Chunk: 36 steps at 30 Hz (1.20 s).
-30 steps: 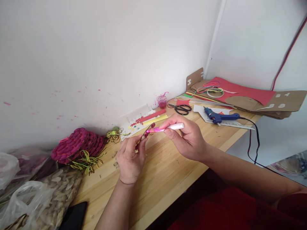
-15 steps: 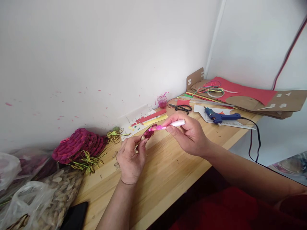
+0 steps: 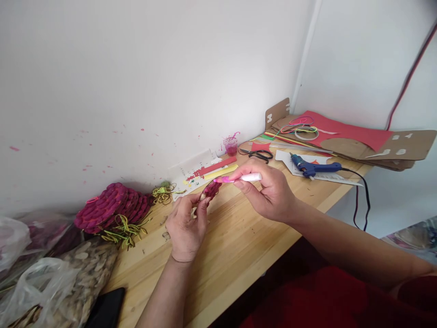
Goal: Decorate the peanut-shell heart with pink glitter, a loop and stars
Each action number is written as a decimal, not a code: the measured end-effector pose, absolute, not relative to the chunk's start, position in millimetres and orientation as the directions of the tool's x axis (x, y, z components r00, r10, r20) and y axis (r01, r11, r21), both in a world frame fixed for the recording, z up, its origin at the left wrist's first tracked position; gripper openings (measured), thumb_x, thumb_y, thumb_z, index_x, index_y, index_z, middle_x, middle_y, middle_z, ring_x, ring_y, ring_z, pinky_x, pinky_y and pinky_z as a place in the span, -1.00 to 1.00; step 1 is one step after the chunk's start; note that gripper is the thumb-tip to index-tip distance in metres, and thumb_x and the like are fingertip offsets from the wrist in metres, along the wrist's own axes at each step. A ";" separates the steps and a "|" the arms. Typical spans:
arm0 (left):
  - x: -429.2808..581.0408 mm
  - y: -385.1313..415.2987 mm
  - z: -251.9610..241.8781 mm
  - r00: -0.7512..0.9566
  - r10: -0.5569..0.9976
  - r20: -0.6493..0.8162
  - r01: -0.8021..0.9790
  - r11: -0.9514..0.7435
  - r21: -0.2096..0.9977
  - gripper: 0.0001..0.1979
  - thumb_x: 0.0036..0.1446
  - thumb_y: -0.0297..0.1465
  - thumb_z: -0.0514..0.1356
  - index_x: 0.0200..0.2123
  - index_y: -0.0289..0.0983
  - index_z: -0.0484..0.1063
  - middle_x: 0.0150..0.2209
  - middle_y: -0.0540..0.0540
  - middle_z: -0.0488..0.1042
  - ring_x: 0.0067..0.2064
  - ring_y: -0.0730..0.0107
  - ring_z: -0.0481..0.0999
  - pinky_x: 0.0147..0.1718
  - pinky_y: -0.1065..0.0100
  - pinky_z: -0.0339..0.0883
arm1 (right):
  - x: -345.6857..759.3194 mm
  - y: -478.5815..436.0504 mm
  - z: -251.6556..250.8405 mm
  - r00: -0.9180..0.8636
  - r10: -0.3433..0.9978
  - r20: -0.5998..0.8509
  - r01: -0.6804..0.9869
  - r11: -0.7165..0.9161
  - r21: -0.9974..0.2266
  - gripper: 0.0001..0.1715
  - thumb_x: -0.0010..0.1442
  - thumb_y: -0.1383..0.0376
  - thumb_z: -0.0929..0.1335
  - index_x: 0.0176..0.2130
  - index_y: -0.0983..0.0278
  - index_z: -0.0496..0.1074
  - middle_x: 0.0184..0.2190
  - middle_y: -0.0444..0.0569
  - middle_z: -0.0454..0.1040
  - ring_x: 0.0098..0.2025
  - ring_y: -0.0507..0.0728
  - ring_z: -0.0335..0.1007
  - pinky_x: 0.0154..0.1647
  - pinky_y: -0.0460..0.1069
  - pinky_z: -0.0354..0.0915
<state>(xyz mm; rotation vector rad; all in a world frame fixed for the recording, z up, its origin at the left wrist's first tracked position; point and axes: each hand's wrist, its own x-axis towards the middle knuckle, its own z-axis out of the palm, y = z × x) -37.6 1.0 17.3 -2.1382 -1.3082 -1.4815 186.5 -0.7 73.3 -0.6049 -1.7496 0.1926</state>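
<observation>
My left hand (image 3: 187, 223) is closed, pinching a dark magenta piece (image 3: 212, 189) between thumb and fingers above the table. The piece is tilted nearly edge-on, bumpy, with a pale unpainted spot by my thumb. My right hand (image 3: 269, 189) grips a white-handled paintbrush (image 3: 251, 177) with pink stains along its front part. Its pink tip meets the upper edge of the magenta piece. To the left stands a stack of bumpy magenta discs (image 3: 114, 207), with yellow-green cords (image 3: 124, 231) in front.
A cup of pink liquid (image 3: 231, 148) stands by the wall, near black-handled scissors (image 3: 261, 154). Red (image 3: 218, 166) and yellow strips (image 3: 221, 171) lie on white paper. A blue glue gun (image 3: 316, 167) rests on the right. Plastic bags (image 3: 44, 282) and a black phone (image 3: 106, 307) lie front left.
The brush has shifted slightly up along the magenta piece, and my right hand has moved a little left. The left hand has tilted the piece slightly; its grip is the same.
</observation>
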 end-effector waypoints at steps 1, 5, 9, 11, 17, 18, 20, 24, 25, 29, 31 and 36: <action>-37.8 1.3 17.1 0.089 0.534 0.840 0.771 -0.572 0.282 -0.92 0.27 -0.35 0.30 -0.24 -0.24 0.53 -0.35 -0.05 0.62 -0.36 0.35 0.58 -0.32 0.36 0.38 | 186.9 -0.7 74.2 -0.150 0.486 0.861 0.294 0.853 -0.430 -0.92 0.33 0.39 0.39 -0.17 0.22 0.49 -0.29 -0.04 0.58 -0.22 0.13 0.49 -0.13 0.06 0.37; -38.6 1.2 16.2 0.093 0.532 0.841 0.775 -0.569 0.274 -0.92 0.26 -0.35 0.31 -0.24 -0.24 0.53 -0.35 -0.04 0.62 -0.35 0.35 0.58 -0.32 0.37 0.37 | 184.8 -2.3 75.6 -0.136 0.536 0.833 0.212 0.837 -0.504 -0.93 0.34 0.39 0.39 -0.16 0.23 0.49 -0.28 -0.07 0.56 -0.27 0.07 0.47 -0.22 -0.02 0.37; -39.0 0.7 15.3 0.090 0.529 0.844 0.772 -0.572 0.276 -0.93 0.25 -0.36 0.31 -0.23 -0.24 0.53 -0.35 -0.04 0.62 -0.35 0.35 0.58 -0.32 0.38 0.37 | 183.4 -0.8 75.2 -0.138 0.564 0.814 0.205 0.820 -0.534 -0.93 0.35 0.40 0.38 -0.17 0.24 0.48 -0.29 -0.09 0.57 -0.30 0.04 0.46 -0.25 -0.05 0.35; -39.1 0.8 15.1 0.092 0.529 0.844 0.767 -0.578 0.278 -0.93 0.25 -0.37 0.32 -0.23 -0.24 0.53 -0.35 -0.04 0.62 -0.37 0.35 0.57 -0.32 0.37 0.38 | 185.0 1.1 75.5 -0.137 0.560 0.817 0.229 0.820 -0.524 -0.93 0.35 0.40 0.37 -0.18 0.24 0.48 -0.29 -0.09 0.56 -0.30 0.05 0.46 -0.25 -0.04 0.35; -39.2 1.2 16.0 0.079 0.534 0.842 0.758 -0.581 0.297 -0.93 0.25 -0.37 0.31 -0.24 -0.24 0.53 -0.36 -0.03 0.62 -0.40 0.38 0.56 -0.33 0.39 0.37 | 188.2 2.7 78.4 -0.119 0.548 0.828 0.287 0.818 -0.500 -0.94 0.35 0.38 0.38 -0.18 0.24 0.48 -0.30 -0.08 0.57 -0.27 0.07 0.46 -0.20 0.00 0.33; -39.1 1.1 16.4 0.078 0.533 0.843 0.756 -0.583 0.299 -0.93 0.25 -0.36 0.32 -0.24 -0.24 0.53 -0.36 -0.03 0.62 -0.40 0.39 0.56 -0.33 0.39 0.37 | 187.9 2.9 78.3 -0.121 0.554 0.823 0.264 0.818 -0.511 -0.94 0.36 0.37 0.38 -0.18 0.24 0.48 -0.30 -0.09 0.57 -0.27 0.06 0.46 -0.21 -0.01 0.33; -38.7 0.6 17.3 0.079 0.527 0.846 0.753 -0.588 0.295 -0.92 0.24 -0.36 0.32 -0.24 -0.24 0.53 -0.36 -0.02 0.61 -0.39 0.40 0.56 -0.33 0.40 0.37 | 187.4 4.3 77.2 -0.130 0.571 0.811 0.215 0.814 -0.539 -0.94 0.37 0.36 0.37 -0.16 0.23 0.48 -0.29 -0.10 0.57 -0.27 0.05 0.45 -0.22 -0.02 0.33; -38.3 0.1 19.4 0.058 0.528 0.847 0.749 -0.584 0.312 -0.94 0.24 -0.38 0.32 -0.27 -0.23 0.52 -0.40 0.00 0.61 -0.39 0.40 0.56 -0.32 0.42 0.37 | 189.9 10.0 73.5 -0.109 0.607 0.787 0.209 0.788 -0.579 -0.94 0.37 0.35 0.38 -0.17 0.22 0.49 -0.29 -0.10 0.55 -0.25 0.08 0.45 -0.19 0.01 0.32; -38.3 0.1 19.8 0.053 0.531 0.846 0.746 -0.584 0.320 -0.94 0.24 -0.38 0.32 -0.27 -0.23 0.52 -0.40 0.00 0.61 -0.39 0.40 0.56 -0.32 0.42 0.37 | 190.9 11.0 73.0 -0.100 0.617 0.781 0.214 0.780 -0.588 -0.94 0.37 0.35 0.38 -0.17 0.22 0.49 -0.30 -0.11 0.54 -0.25 0.08 0.45 -0.19 0.02 0.31; -38.2 0.0 20.2 0.045 0.548 0.835 0.738 -0.582 0.342 -0.94 0.24 -0.37 0.32 -0.26 -0.23 0.53 -0.40 0.00 0.61 -0.39 0.40 0.56 -0.31 0.43 0.38 | 190.8 10.2 74.3 -0.117 0.607 0.786 0.172 0.792 -0.586 -0.94 0.37 0.35 0.38 -0.16 0.21 0.50 -0.28 -0.11 0.54 -0.25 0.08 0.45 -0.18 0.02 0.32; -37.8 -0.4 19.8 0.031 0.563 0.826 0.736 -0.571 0.363 -0.93 0.24 -0.36 0.32 -0.25 -0.23 0.53 -0.39 0.00 0.61 -0.39 0.41 0.56 -0.31 0.43 0.38 | 188.6 9.0 75.0 -0.145 0.582 0.800 0.149 0.812 -0.564 -0.94 0.37 0.36 0.38 -0.17 0.21 0.49 -0.28 -0.10 0.55 -0.25 0.07 0.45 -0.19 0.00 0.33; -36.5 -0.4 18.1 -0.027 0.612 0.790 0.691 -0.560 0.457 -0.91 0.24 -0.33 0.31 -0.26 -0.23 0.54 -0.38 0.01 0.61 -0.38 0.42 0.56 -0.31 0.45 0.39 | 188.6 12.8 68.9 -0.143 0.591 0.794 0.165 0.805 -0.570 -0.94 0.38 0.34 0.36 -0.15 0.21 0.47 -0.27 -0.09 0.55 -0.26 0.08 0.44 -0.21 0.01 0.33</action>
